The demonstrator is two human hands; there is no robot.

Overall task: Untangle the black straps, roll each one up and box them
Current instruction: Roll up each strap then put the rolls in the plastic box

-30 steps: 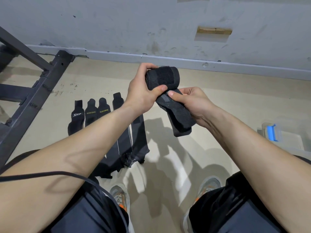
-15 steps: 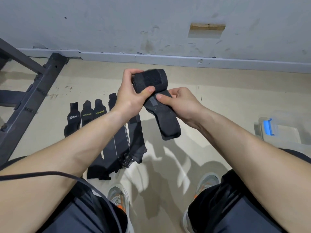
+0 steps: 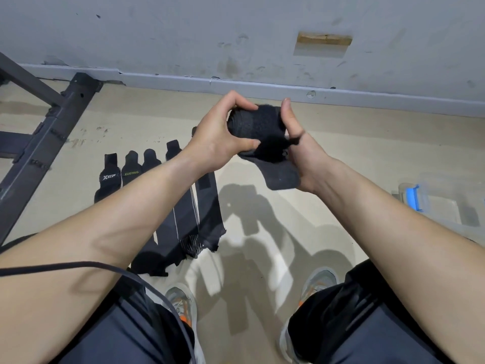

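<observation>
Both hands hold one black strap [image 3: 258, 132] in the air above the floor, most of it wound into a thick roll. My left hand [image 3: 219, 135] grips the roll's left end. My right hand [image 3: 298, 148] clasps its right side, thumb up over the top, with a short loose tail [image 3: 280, 176] hanging below the palm. Several more black straps [image 3: 183, 219] lie flat side by side on the floor under my left forearm, some with printed logos. A clear plastic box with a blue latch [image 3: 430, 206] sits on the floor at the right edge.
A dark metal frame [image 3: 47, 135] stands on the floor at the left, close to the grey wall and skirting [image 3: 236, 82]. My knees and shoes [image 3: 181, 303] fill the bottom. A black cable [image 3: 78, 265] crosses my left forearm.
The hanging tail has grown much shorter as more strap went onto the roll. My right hand has moved up from the tail and now clasps the roll's right side.
</observation>
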